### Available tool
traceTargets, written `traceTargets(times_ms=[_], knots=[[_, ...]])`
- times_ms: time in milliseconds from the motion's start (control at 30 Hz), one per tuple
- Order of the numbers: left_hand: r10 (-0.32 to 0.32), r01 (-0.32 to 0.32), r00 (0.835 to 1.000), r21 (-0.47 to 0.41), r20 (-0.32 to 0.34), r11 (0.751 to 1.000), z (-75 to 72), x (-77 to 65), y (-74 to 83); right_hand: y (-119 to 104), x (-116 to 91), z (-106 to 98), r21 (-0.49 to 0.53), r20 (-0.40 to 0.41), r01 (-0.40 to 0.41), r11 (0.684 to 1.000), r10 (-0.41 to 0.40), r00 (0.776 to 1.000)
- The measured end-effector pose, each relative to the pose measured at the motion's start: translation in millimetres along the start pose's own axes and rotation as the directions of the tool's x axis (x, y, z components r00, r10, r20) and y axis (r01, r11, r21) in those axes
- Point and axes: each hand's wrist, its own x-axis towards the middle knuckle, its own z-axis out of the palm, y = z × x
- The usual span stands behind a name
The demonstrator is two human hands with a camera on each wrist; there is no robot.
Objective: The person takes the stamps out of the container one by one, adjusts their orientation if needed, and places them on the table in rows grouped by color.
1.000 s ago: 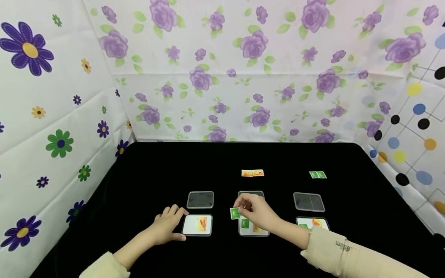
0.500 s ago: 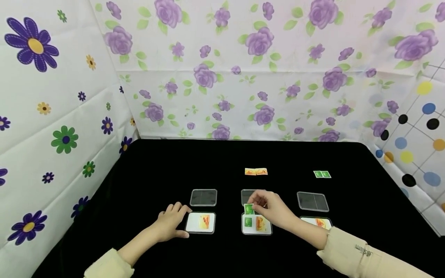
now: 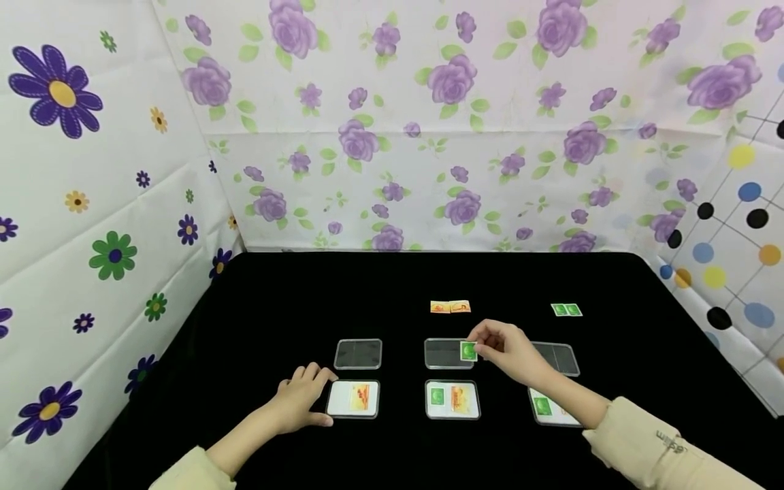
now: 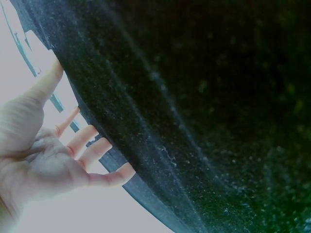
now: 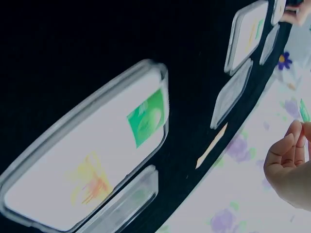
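My right hand (image 3: 505, 350) pinches a small green picture card (image 3: 468, 351) between thumb and fingers, over the right end of the far middle clear plastic tray (image 3: 444, 354). In the right wrist view the hand (image 5: 291, 165) shows at the right edge, the card's green tip above the fingers. My left hand (image 3: 300, 400) lies with fingers and thumb spread at the left side of the near left case (image 3: 338, 398), which holds a white sheet with an orange picture. The near middle case (image 3: 445, 412) shows one green and one orange picture on white.
The near right case (image 3: 554, 408) is partly behind my right forearm. Clear trays stand at the far left (image 3: 358, 354) and far right (image 3: 560, 357). Farther back lie paired orange cards (image 3: 450, 307) and paired green cards (image 3: 566, 309). Patterned cloth walls (image 3: 392, 163) border the black table (image 3: 294, 286).
My right hand has carried the green card to the right and away from me, from beside the near middle case to over the far middle tray. My left hand has stayed in place.
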Motion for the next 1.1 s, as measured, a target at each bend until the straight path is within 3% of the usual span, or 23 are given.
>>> traceTargets(times_ms=[133,467,767,1100], knots=[[0.001,-0.001,1.000,0.000,0.001,1.000,0.1,0.4,0.5,7,2,-12,-0.042,-0.037,-0.056,0.998,0.055,0.998],[-0.004,0.004,1.000,0.007,-0.004,1.000,0.8,1.3,1.2,24,9,-41,-0.076,-0.061,-0.063,0.995,0.059,0.996],[-0.014,0.014,1.000,-0.002,0.010,1.000,-1.5,-3.5,-0.5,44,11,-67,-0.059,-0.084,0.070,0.996,-0.075,0.994],[0.001,-0.001,1.000,-0.027,0.003,1.000,-1.2,-2.3,-0.1,73,17,-98,-0.038,-0.013,0.079,0.996,-0.079,0.997]])
